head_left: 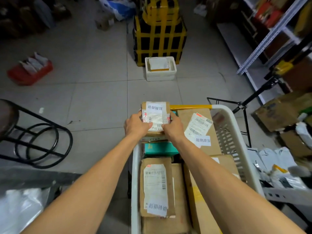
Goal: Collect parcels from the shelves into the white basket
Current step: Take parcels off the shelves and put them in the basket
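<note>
A small brown cardboard parcel (156,112) with a white shipping label is held over the far left end of the white basket (231,132). My left hand (135,125) grips its left side and my right hand (173,126) grips its right side, thumbs on top. Inside the basket lie several other brown parcels, among them a large labelled box (197,130), a flat labelled parcel (157,186) and a teal box (160,148). Metal shelves (270,36) holding more parcels stand at the right.
A white foam box (160,69) sits on the tiled floor ahead, in front of a black stack taped in yellow (159,34). A red crate (30,70) lies at the left, a black metal stool (33,135) nearer. A tripod (248,102) and parcels crowd the right.
</note>
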### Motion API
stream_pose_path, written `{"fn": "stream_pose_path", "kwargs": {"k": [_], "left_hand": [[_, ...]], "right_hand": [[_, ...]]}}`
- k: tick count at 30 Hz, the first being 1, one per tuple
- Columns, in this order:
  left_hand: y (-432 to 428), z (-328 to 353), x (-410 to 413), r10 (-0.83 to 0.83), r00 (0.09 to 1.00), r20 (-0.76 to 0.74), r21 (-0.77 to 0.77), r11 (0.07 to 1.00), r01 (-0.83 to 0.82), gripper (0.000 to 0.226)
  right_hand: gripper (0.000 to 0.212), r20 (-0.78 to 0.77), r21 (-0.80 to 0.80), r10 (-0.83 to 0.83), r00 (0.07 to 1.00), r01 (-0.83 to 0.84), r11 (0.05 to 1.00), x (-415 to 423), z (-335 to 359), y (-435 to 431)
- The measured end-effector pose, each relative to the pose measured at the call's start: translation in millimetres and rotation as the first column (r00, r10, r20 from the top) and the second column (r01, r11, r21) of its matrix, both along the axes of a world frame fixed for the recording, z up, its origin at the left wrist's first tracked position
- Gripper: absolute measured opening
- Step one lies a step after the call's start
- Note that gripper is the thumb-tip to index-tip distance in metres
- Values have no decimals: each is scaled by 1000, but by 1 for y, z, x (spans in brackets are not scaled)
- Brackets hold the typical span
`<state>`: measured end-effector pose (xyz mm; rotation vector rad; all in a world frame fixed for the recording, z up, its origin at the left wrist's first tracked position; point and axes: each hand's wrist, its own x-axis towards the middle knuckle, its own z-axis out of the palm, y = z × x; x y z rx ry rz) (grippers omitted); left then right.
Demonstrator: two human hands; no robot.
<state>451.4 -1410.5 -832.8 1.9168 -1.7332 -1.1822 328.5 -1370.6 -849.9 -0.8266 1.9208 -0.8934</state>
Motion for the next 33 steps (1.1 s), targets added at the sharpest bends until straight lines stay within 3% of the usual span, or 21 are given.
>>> {"fn": "stream_pose_path", "kwargs": {"k": [3, 7, 12, 16, 20, 22, 27, 33], "left_hand": [[0, 10, -1, -17, 1000, 13, 26, 1000, 17, 44], [5, 31, 8, -16, 996, -92, 123, 992, 28, 60], [36, 72, 22, -224, 973, 57, -70, 971, 228, 59], [58, 127, 29, -348, 899, 267, -164, 903, 398, 58], [82, 186, 33, -456, 725, 516, -105, 806, 582, 50], [101, 216, 32, -444, 691, 571, -111, 792, 601, 43], [157, 280, 36, -355, 695, 625, -175, 805, 568, 43], [240, 329, 57, -219, 779, 587, -223, 882, 415, 43]], "right_hand": [[45, -22, 31, 37, 999, -36, 999, -2, 8, 0], [36, -146, 80, 158, 976, -148, 986, -2, 30, 11], [40, -369, 140, 327, 870, -295, 945, -10, 77, 48], [42, -477, 259, 526, 704, -460, 849, -9, 136, 81], [44, -584, 412, 685, 436, -567, 713, -13, 212, 116], [42, -620, 476, 715, 324, -569, 671, -13, 246, 132], [38, -686, 494, 706, 179, -598, 631, -3, 314, 171], [64, -731, 359, 663, 161, -735, 574, 16, 362, 231]]}}
